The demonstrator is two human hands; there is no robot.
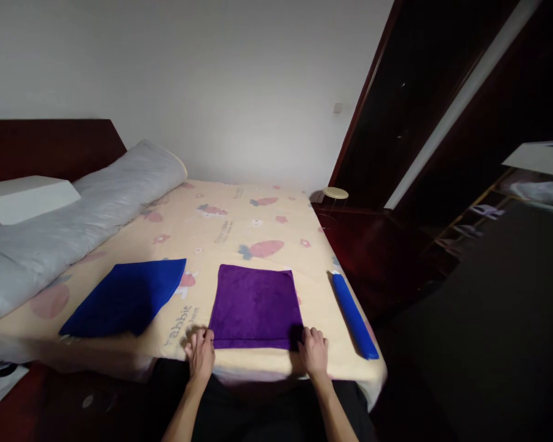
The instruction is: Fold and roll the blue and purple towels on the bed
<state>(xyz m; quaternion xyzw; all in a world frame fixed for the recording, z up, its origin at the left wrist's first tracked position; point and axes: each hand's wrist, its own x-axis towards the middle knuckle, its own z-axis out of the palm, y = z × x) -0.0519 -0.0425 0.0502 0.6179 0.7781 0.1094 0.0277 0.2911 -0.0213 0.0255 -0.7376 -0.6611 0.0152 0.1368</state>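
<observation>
A purple cloth lies flat on the bed in front of me, with a narrow fold along its near edge. My left hand is closed at its near left corner, thumb and fingers pinched on the edge. At the near right corner, my right hand has its fingers curled in the same way on the cloth. To the left, a blue cloth is spread out at a slant. A rolled blue cloth lies lengthwise by the bed's right edge.
The bed has a cream sheet with carrot and rabbit prints. A grey rolled quilt and a white box are at the left. Beyond the right edge stand a round stool and a shelf rack.
</observation>
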